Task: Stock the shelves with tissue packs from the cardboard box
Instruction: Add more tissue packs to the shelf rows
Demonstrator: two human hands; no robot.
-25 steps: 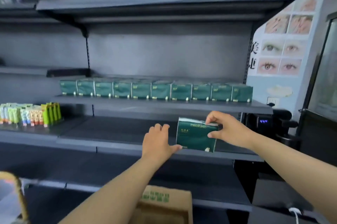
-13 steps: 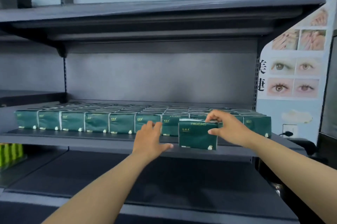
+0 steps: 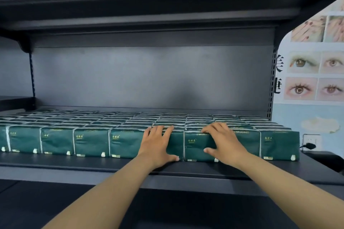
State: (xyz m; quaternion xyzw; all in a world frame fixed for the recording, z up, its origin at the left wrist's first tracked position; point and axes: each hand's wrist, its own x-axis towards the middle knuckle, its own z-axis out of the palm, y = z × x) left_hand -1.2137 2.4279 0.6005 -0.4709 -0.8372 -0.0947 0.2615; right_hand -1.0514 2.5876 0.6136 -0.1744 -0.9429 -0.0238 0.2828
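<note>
Both hands are working at the front row of tissue packs on the dark shelf (image 3: 186, 171), in the lower centre of the frame. The left hand (image 3: 158, 145) is lying flat against the front face of one green tissue pack (image 3: 177, 143), fingers straight and spread over its top edge, thumb stretched out low toward the pack's lower right corner. The right hand (image 3: 223, 143) is resting on the neighbouring tissue pack (image 3: 197, 151) just to the right, fingers bending over its top edge and thumb pressing on its front face, so the hand is clasping that pack from top to front. The two packs are standing upright, touching side by side, level with the rest of the front row (image 3: 74, 142). That row is running from the left edge of the frame to the right end pack (image 3: 279, 145), all upright with labels facing out. Further rows of packs (image 3: 130, 119) are filling the shelf behind, back to the grey rear panel (image 3: 149, 76). An upper shelf (image 3: 149, 5) is hanging over the top of the frame. At the right edge, a poster of eyes (image 3: 314, 76) is showing on the wall, with a wall socket and plug (image 3: 310, 144) below it.
</note>
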